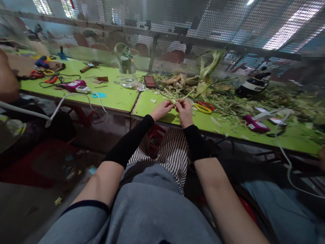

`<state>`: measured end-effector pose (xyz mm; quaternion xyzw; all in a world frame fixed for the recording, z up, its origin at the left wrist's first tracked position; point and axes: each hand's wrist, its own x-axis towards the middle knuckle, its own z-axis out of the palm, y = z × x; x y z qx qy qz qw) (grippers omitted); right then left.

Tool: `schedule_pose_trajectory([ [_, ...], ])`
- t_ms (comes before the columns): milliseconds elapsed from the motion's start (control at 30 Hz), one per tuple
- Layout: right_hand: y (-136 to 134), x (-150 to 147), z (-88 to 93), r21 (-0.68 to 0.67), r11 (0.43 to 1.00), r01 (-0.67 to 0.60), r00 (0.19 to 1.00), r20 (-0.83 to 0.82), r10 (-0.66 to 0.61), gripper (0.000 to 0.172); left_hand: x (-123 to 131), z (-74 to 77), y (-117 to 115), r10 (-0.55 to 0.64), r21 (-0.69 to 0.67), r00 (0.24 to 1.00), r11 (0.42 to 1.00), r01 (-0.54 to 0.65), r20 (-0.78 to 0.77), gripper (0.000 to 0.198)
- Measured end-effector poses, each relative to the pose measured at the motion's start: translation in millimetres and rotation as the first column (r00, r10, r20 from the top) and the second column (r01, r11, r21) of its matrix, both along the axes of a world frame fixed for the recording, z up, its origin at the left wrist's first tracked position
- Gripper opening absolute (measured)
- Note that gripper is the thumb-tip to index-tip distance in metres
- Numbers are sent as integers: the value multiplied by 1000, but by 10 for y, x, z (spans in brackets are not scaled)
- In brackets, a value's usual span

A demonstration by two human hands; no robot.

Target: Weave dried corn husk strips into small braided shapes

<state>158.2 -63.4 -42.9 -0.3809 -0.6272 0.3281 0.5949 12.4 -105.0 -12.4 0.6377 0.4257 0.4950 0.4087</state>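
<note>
My left hand [164, 109] and my right hand [185, 111] meet at the near edge of the green table [119, 98]. Both pinch a thin pale husk strip [183, 98] that runs up and to the right from the fingers. Black sleeves cover both forearms. A pile of dried corn husks [203, 86] lies just beyond the hands. Scissors with red and yellow handles [204, 107] rest right of my right hand.
A clear water bottle with a green lid [125, 66] stands at the back. A magenta device [74, 85] with a white cable lies left, another magenta device [255, 124] right. Perforated metal mesh [193, 30] walls the table's far side. Another person's arm [8, 81] shows at far left.
</note>
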Motion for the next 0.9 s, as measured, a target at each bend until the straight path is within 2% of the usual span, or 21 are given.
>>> schedule_pose_trajectory([
  [200, 7, 8, 22, -36, 999, -13, 999, -50, 11, 27, 5, 9, -6, -40, 0, 999, 999, 40, -31, 30],
  [333, -17, 12, 70, -55, 998, -38, 996, -79, 34, 34, -5, 12, -42, -85, -16, 996, 996, 85, -8, 26],
  [500, -90, 3, 114, -71, 995, -65, 995, -80, 59, 49, -37, 15, -68, -53, -75, 990, 995, 63, 127, 18],
  [633, -156, -12, 125, -66, 995, -72, 997, -46, 69, 45, -53, 21, -82, -67, -107, 971, 990, 94, 229, 6],
  [733, -178, -24, 123, -67, 996, -67, 998, -17, 66, 42, -50, 45, -107, -112, -106, 959, 984, 144, 261, 5],
  [900, -173, -29, 112, -62, 998, -21, 1000, 10, 21, 45, -16, 67, -109, -116, -108, 974, 984, 140, 197, 5],
])
